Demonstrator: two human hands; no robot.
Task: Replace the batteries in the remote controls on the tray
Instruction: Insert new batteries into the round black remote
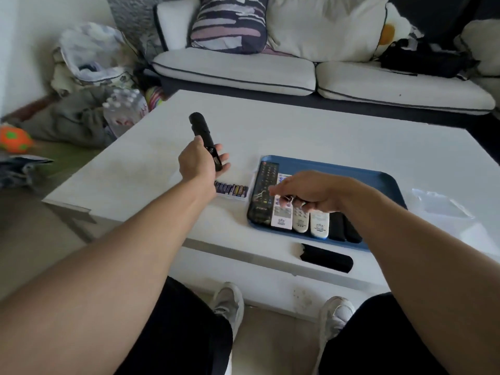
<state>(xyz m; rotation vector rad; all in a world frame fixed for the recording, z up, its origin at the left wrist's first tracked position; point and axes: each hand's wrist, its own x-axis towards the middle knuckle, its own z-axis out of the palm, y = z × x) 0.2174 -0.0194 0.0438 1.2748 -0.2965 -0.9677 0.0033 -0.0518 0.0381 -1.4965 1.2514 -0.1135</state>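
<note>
Progress looks early, I judge. Left grip (198, 162) holds a black remote (205, 140) above the counter (338, 136), battery bay open. Right grip (311, 194) is curled over the tray (351, 173); contents unclear. Cover (326, 257) lies off. Batteries (231, 189) wait; six remotes untouched.

Soft, even daylight filled the room, and the white table (311, 136) was bright almost to washing out, with only faint shadows under the arms. The wall at the upper left glowed palest. Wide-angle distortion bent the sofa (243, 74) and the table edges outward. The right hand (311, 190) was smeared by motion blur, and the whole view was slightly soft.
</note>
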